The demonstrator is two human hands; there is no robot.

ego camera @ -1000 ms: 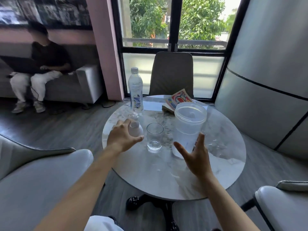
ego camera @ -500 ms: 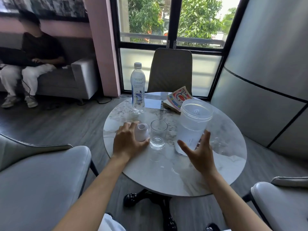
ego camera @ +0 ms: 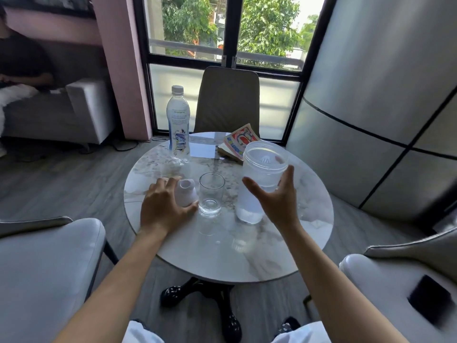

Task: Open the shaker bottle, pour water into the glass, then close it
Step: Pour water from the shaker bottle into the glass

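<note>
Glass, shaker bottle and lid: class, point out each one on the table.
Glass (ego camera: 211,194): head view, on its clear side wall.
Shaker bottle (ego camera: 257,191): head view, on its frosted body.
Lid (ego camera: 186,194): head view, on its white dome.

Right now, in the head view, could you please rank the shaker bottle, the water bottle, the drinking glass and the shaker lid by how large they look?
1. Shaker bottle, largest.
2. Water bottle; it stands farther from the camera, so its true rank against the shaker is unsure.
3. Drinking glass.
4. Shaker lid, smallest, though the left hand partly covers it.

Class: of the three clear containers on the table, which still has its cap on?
The tall labelled water bottle at the back; the shaker bottle and glass are open-topped.
</note>
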